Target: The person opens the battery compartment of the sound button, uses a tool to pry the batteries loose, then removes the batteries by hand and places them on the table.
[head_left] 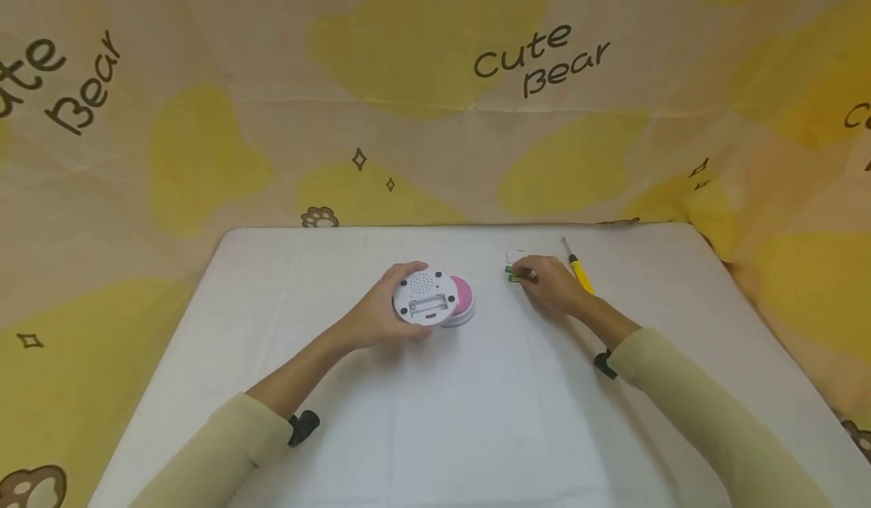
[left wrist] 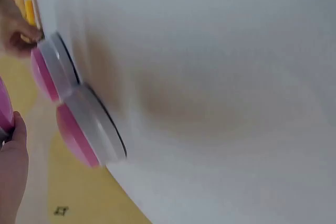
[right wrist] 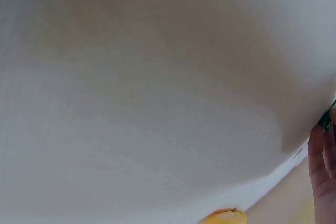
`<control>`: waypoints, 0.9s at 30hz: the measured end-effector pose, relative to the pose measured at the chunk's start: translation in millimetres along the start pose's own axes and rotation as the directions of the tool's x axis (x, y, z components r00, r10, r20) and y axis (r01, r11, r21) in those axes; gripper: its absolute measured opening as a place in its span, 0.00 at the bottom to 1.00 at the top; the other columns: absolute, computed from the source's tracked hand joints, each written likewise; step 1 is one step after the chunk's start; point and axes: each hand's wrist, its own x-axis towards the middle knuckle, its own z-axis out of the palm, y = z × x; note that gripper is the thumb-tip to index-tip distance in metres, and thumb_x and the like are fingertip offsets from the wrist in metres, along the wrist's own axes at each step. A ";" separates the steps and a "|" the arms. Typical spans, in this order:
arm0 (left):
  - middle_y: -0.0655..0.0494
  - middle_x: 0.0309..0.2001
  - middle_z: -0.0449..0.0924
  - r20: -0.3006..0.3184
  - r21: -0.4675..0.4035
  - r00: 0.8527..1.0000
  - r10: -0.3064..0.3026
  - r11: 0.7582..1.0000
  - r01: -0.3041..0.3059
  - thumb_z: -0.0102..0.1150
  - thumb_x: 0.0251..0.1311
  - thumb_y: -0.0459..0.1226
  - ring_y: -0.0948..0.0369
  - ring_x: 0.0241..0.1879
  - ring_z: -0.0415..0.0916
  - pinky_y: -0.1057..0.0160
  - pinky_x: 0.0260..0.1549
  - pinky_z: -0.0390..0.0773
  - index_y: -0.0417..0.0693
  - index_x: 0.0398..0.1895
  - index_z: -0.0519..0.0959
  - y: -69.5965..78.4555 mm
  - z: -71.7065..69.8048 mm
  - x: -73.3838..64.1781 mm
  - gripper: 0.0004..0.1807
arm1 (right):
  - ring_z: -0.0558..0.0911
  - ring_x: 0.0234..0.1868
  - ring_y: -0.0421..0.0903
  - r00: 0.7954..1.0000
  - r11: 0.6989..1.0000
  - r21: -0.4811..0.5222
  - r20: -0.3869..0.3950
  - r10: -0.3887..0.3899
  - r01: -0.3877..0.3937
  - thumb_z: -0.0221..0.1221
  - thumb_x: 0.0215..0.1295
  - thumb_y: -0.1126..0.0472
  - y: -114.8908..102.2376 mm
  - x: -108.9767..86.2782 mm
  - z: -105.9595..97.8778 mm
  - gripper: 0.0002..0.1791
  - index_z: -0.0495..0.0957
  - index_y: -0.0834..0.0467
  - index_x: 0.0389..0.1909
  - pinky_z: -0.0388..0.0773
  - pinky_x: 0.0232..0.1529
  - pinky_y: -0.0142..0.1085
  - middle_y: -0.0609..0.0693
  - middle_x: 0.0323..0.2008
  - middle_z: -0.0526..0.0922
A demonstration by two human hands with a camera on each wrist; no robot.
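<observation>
My left hand (head_left: pixel 374 315) grips the rim of a round white push button (head_left: pixel 408 296), turned so its underside faces me. That underside shows speaker holes, small dark feet and an uncovered battery compartment (head_left: pixel 429 306) without batteries. Another pink-topped push button (head_left: pixel 464 300) stands behind it; the left wrist view shows two on the table, a near one (left wrist: pixel 84 129) and a farther one (left wrist: pixel 55 66). Over to the right, my right hand (head_left: pixel 553 285) pinches at small green batteries (head_left: pixel 510 270) near the table's far side. Its fingertips partly cover them.
A screwdriver (head_left: pixel 580 272) with a yellow handle lies just right of my right hand. Beyond the batteries is a small piece of clear packaging (head_left: pixel 515 254). The white-covered table (head_left: pixel 463 425) ends at a patterned yellow cloth backdrop (head_left: pixel 422 160).
</observation>
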 end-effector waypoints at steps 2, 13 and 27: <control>0.50 0.69 0.62 -0.032 0.014 0.999 -0.003 1.000 0.004 0.78 0.44 0.38 0.51 0.64 0.63 0.43 0.63 0.66 0.54 0.74 0.60 -3.2 -11.6 2.5 0.52 | 0.82 0.48 0.53 1.000 1.000 -0.007 0.007 0.001 -0.001 0.60 0.63 0.76 0.5 -0.3 0.7 0.14 0.82 0.66 0.49 0.80 0.51 0.47 0.57 0.45 0.85; 0.45 0.73 0.55 -0.128 0.097 0.977 -0.171 0.978 0.184 0.73 0.48 0.39 0.43 0.69 0.57 0.37 0.64 0.61 0.55 0.77 0.55 -33.7 -61.7 1.3 0.52 | 0.82 0.47 0.54 0.999 1.000 -0.002 -0.041 -0.005 0.005 0.60 0.63 0.72 6.8 -7.4 -8.6 0.14 0.81 0.66 0.50 0.80 0.48 0.48 0.58 0.46 0.85; 0.37 0.75 0.50 -0.121 0.109 0.959 -0.257 0.957 0.270 0.74 0.48 0.39 0.40 0.69 0.54 0.35 0.67 0.51 0.46 0.78 0.51 -75.9 -85.6 -7.2 0.55 | 0.84 0.44 0.58 0.976 0.996 0.094 -0.219 0.021 -0.001 0.63 0.62 0.72 21.0 -13.5 -42.1 0.20 0.77 0.69 0.55 0.79 0.45 0.52 0.66 0.48 0.83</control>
